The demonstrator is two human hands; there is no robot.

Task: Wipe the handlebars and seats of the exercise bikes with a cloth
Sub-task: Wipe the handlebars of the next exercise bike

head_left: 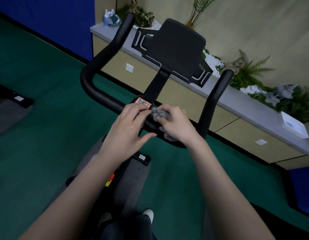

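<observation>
1. The right hand [176,123] grips a crumpled grey cloth [159,115], fingers curled round it, and presses it onto the centre crossbar of the black handlebars [101,96], just right of the stem.
2. The left hand [129,129] lies on the same crossbar beside the cloth, fingers fairly straight and spread, holding nothing. Its fingertips [143,108] partly cover the red QR-code sticker [141,102]; the hand seems to steady the bar.
3. Progress, as a judgement: the wipe is at the middle of the bar on this exercise bike. Both upright horn grips, the left one [122,28] and the right one [223,82], are untouched by the cloth at this moment, so they probably remain. Whether any part is already clean cannot be told, as the dark foam shows no visible difference.
4. The seat of this bike is not in view, so it likely remains too. Part of a 2nd machine [11,96] shows at the left edge on the green floor [46,66], so at least 1 more bike awaits.
5. The tablet holder [174,49] above the stem lies outside the task.
</observation>
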